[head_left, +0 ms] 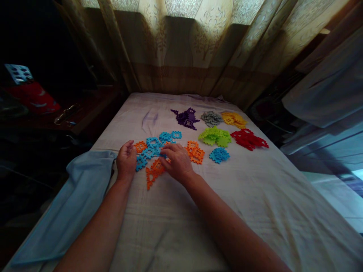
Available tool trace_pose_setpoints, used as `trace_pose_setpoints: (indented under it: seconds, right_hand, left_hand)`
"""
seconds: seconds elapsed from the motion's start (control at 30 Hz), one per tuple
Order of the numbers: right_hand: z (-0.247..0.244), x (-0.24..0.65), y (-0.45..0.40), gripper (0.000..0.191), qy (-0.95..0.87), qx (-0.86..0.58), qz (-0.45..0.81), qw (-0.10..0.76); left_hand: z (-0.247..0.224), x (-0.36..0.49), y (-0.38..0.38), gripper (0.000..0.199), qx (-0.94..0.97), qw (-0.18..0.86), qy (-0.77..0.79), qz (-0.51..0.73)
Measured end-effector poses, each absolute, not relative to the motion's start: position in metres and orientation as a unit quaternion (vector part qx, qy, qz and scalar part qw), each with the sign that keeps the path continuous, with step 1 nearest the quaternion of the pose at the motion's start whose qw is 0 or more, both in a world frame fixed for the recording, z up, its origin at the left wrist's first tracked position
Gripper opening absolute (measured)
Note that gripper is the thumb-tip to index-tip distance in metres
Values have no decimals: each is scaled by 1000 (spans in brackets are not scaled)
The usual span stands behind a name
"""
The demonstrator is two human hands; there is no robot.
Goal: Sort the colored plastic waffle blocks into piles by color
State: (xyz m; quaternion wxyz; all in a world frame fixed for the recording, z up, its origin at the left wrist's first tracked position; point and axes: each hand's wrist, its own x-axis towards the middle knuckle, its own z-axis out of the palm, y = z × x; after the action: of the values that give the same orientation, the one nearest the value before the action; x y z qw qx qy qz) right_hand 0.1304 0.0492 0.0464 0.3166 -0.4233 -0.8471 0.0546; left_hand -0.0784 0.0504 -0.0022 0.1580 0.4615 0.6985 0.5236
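A mixed pile of notched plastic interlocking pieces lies on the sheet in front of me, with blue pieces (153, 142) and orange pieces (154, 170) side by side. My right hand (178, 160) reaches over it, thumb and fingers closed on a blue piece at the pile's edge; the fingers partly hide it. My left hand (126, 158) rests on its side at the pile's left end, fingers loosely bent and apart, holding nothing. Close by it are an orange square piece (140, 146) and a blue one (141, 163). More orange squares (195, 152) lie right of my right hand.
Sorted heaps sit farther back and right: purple (187, 118), grey (211, 118), yellow (235, 119), lime green (215, 136), red (249, 139) and blue (219, 155). A light blue cloth (82, 196) drapes over the left edge. Curtains (184, 49) hang behind the bed-like surface.
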Motion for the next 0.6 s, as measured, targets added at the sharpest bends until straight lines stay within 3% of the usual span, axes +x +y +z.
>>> trace_pose_setpoints:
  seconds: [0.1,0.27,0.43,0.6]
  right_hand:
    - [39,187,50,15,-799,-481,13,361]
    - [20,290,47,19,-682,-635,-82,354]
    - [7,333,45,24,-614,-709,-117,326]
    - [3,332,48,27,-610,-727,-103,299]
  left_hand:
    - [4,-75,49,42,442,169,700,535]
    - [10,-74,46,43,470,142,716,496]
    - [26,-83,37,45,586,63,734,338]
    - [44,-94,24,61,619,110,760,167]
